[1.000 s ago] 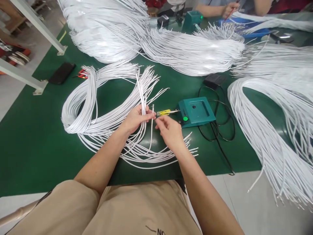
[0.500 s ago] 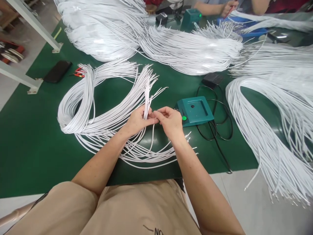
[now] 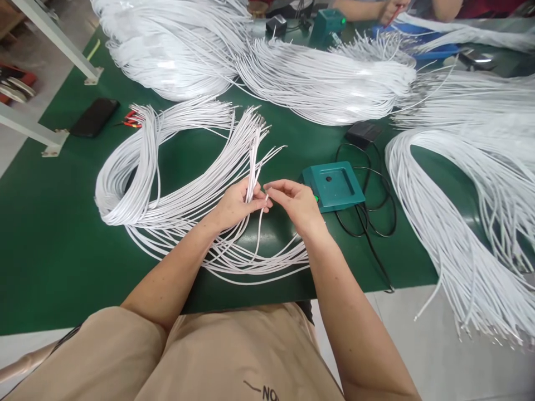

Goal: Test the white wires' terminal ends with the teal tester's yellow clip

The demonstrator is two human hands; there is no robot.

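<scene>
My left hand (image 3: 238, 205) is closed around a few white cables (image 3: 253, 167), whose ends stick up above the fingers. Between thumb and fingertips, my right hand (image 3: 297, 205) pinches the tip of a single white cable (image 3: 261, 228) that hangs down in a curve to the table. Both hands' fingertips nearly meet. A large looped bundle of white cables (image 3: 121, 184) lies to the left, its loose ends fanning out behind my left hand. More cables pass under both forearms. Just beyond my right hand sits a green box-shaped device (image 3: 337, 186) with a lit green button, partly hidden by the hand.
Large white cable bundles (image 3: 330, 89) lie along the back, and another bundle (image 3: 430, 223) hangs over the right table edge. A black phone-like object (image 3: 95, 117) and red-handled pliers (image 3: 132, 118) lie at left. A black cord (image 3: 382, 223) loops beside the device. Another person's hand (image 3: 393, 10) works opposite.
My right hand has shifted slightly right, its fingers straighter, and now covers more of the device's green button. My left hand keeps its hold on the cables. The whole view has tilted slightly.
</scene>
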